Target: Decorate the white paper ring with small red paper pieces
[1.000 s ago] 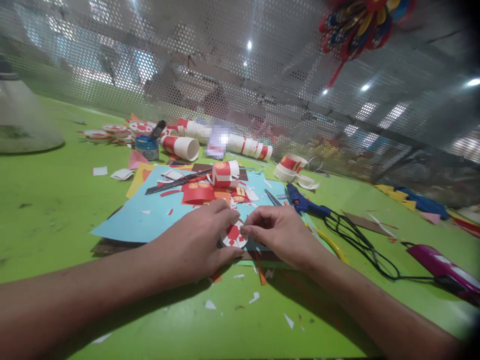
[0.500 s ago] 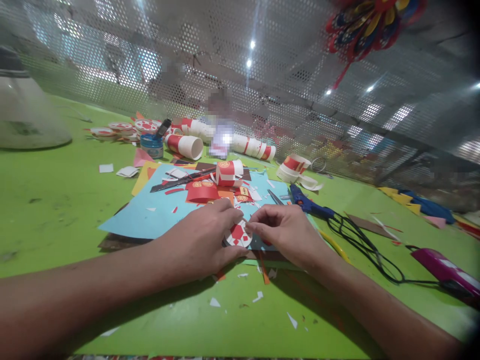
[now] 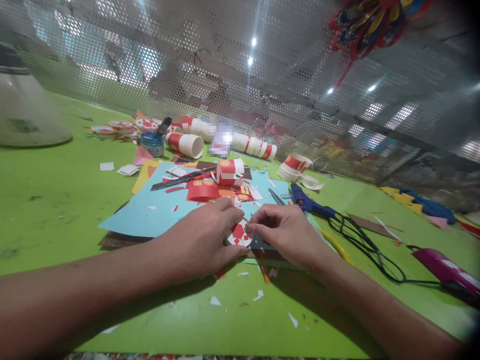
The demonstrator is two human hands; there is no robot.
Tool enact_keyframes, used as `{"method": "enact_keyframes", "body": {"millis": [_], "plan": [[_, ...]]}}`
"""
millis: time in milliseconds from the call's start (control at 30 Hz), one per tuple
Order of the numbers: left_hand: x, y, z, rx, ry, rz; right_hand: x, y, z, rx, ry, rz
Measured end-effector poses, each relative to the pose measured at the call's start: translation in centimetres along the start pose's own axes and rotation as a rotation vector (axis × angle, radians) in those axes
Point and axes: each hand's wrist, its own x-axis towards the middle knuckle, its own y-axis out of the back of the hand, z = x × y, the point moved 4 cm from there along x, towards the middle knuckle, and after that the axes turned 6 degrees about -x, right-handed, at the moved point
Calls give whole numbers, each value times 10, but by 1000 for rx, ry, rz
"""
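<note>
Light blue paper, one large sheet (image 3: pixel 138 215), lies in front of you on the green desk (image 3: pixel 56 210), and a dark brown sheet (image 3: pixel 123 241) shows under its near edge. Over the near part of the blue sheet is the round disc (image 3: pixel 238 233), white with red pieces on its face. Your left hand (image 3: pixel 213 235) is holding this disc: the fingers are at its far left side and the thumb is at its near side, so it is gripped between them. Your right hand (image 3: pixel 288 230) is over the near right part of the blue sheet; its thumb and forefinger are closed together, with the tips at the right side of the disc. Whether some small piece is pinched between these tips, I cannot tell.

On the far half of the blue sheet you have a cut paper cup (image 3: pixel 229 172), red and white, near a curved red piece (image 3: pixel 203 191) and a long black tool (image 3: pixel 168 183). At the right edge of the blue sheet is a metal blade (image 3: pixel 275 196), and just beside that edge lies a blue glue gun (image 3: pixel 311 204). Beyond the blue sheet, toward its left, stands a blue jar (image 3: pixel 153 146). Between the blue sheet and you, white scraps (image 3: pixel 215 300) are scattered.
</note>
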Motion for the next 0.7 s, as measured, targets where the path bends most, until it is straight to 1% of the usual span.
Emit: {"method": "enact_keyframes", "body": {"millis": [133, 433, 700], "plan": [[1, 0, 0, -8, -5, 0, 0, -1, 1, 3, -29, -25], [1, -1, -1, -13, -8, 15, 0, -2, 4, 22, -13, -27], [0, -2, -2, -12, 22, 0, 1, -1, 6, 54, 12, -26]]}}
